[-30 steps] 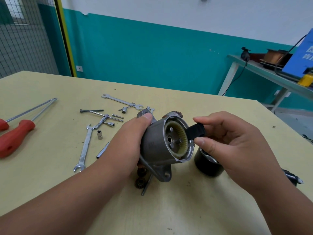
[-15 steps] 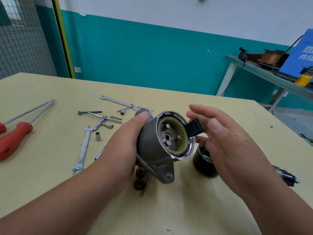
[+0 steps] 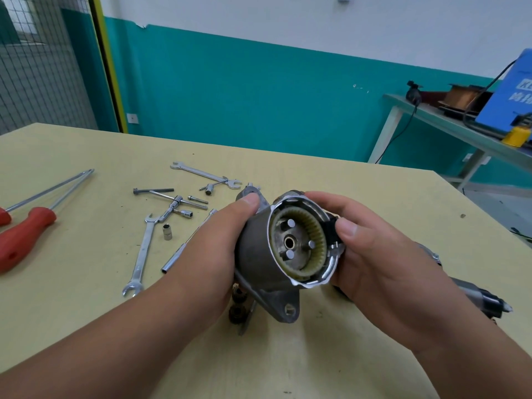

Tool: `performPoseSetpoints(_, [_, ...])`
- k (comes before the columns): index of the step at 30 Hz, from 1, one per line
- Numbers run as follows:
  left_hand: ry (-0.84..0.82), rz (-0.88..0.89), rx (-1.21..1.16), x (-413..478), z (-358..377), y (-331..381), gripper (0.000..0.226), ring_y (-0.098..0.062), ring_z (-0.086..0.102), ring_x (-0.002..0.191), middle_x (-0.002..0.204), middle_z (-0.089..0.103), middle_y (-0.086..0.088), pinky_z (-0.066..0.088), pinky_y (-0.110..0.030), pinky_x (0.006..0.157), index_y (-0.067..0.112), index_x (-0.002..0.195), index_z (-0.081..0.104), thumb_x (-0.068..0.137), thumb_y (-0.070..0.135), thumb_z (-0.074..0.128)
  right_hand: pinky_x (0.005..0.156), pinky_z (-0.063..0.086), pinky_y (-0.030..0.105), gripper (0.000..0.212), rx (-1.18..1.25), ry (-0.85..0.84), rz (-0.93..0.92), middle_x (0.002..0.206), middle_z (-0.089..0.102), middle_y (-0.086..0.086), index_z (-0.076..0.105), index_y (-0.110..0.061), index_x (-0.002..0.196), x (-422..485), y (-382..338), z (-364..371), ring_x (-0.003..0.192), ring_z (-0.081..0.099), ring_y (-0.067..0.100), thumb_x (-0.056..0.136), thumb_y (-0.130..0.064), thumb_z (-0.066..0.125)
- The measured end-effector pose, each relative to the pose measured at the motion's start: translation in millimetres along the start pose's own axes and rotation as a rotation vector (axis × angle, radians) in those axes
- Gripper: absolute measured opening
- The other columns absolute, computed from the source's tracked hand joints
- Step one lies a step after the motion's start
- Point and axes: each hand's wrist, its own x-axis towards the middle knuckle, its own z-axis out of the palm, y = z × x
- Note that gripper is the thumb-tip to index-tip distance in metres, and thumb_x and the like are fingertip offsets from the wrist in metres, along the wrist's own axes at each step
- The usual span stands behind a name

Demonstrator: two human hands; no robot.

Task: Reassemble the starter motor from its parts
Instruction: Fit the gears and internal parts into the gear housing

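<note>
I hold the grey metal starter housing (image 3: 259, 254) above the table, its open end facing me. Inside it sit a pale toothed ring gear (image 3: 318, 226) and three short pins around a central bore. My left hand (image 3: 213, 243) grips the housing's left side, thumb on top. My right hand (image 3: 371, 249) wraps the right rim, and its thumb presses a small black piece (image 3: 331, 234) into the rim. Small dark gears (image 3: 237, 305) lie on the table under the housing. A dark part (image 3: 486, 300) lies at the right, partly behind my right wrist.
Spanners (image 3: 141, 254), a T-handle with sockets (image 3: 175, 204), a long bolt (image 3: 152, 190) and a loose socket (image 3: 167, 231) lie scattered left of the housing. Red-handled screwdrivers (image 3: 23, 234) rest at the far left. A side bench (image 3: 460, 131) with a blue box stands at the back right.
My right hand closed in from holding the black piece beside the housing; it now wraps the rim with the thumb pressing the piece in. The housing's opening turned more towards me.
</note>
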Motion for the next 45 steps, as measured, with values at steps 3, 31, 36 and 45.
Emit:
performPoseSetpoints(3, [0.002,0.005,0.002,0,-1,-1,0.046,-0.037,0.074,0.117,0.116,0.08,-0.013,0.044,-0.062,0.118,0.022,0.101,0.082,0.081,0.06,0.067,0.092,0.06,0.045,0.054,0.017,-0.008,0.011,0.135,0.068,0.017,0.057,-0.015,0.143,-1,0,-1,0.125,0.062,0.044,0.09,-0.027,0.059])
performPoseSetpoints(31, [-0.058,0.084,-0.157,-6,4,10,0.036,-0.021,0.078,0.093,0.106,0.081,-0.005,0.064,-0.033,0.075,0.023,0.098,0.085,0.091,0.043,0.057,0.08,0.062,0.035,0.038,-0.468,0.36,-0.281,0.114,0.074,-0.008,0.069,-0.043,0.124,-6,-15,-8,0.104,0.071,0.017,0.094,-0.057,0.05])
performPoseSetpoints(36, [0.007,0.006,-0.246,0,-4,15,0.037,-0.027,0.053,0.073,0.102,0.059,-0.018,0.04,-0.026,0.053,0.019,0.108,0.071,0.101,0.041,0.042,0.074,0.056,0.026,0.023,-0.678,0.612,-0.327,0.098,0.072,-0.017,0.07,-0.037,0.113,-2,-21,-27,0.097,0.066,0.001,0.108,-0.031,0.049])
performPoseSetpoints(45, [0.146,0.094,-0.246,8,-12,13,0.04,-0.024,0.052,0.067,0.1,0.066,-0.012,0.035,-0.026,0.048,0.022,0.104,0.073,0.102,0.044,0.039,0.1,0.044,0.032,0.063,-1.214,0.231,0.251,0.135,0.044,-0.023,0.04,-0.063,0.14,3,-15,-42,0.127,0.046,0.004,0.081,-0.074,0.059])
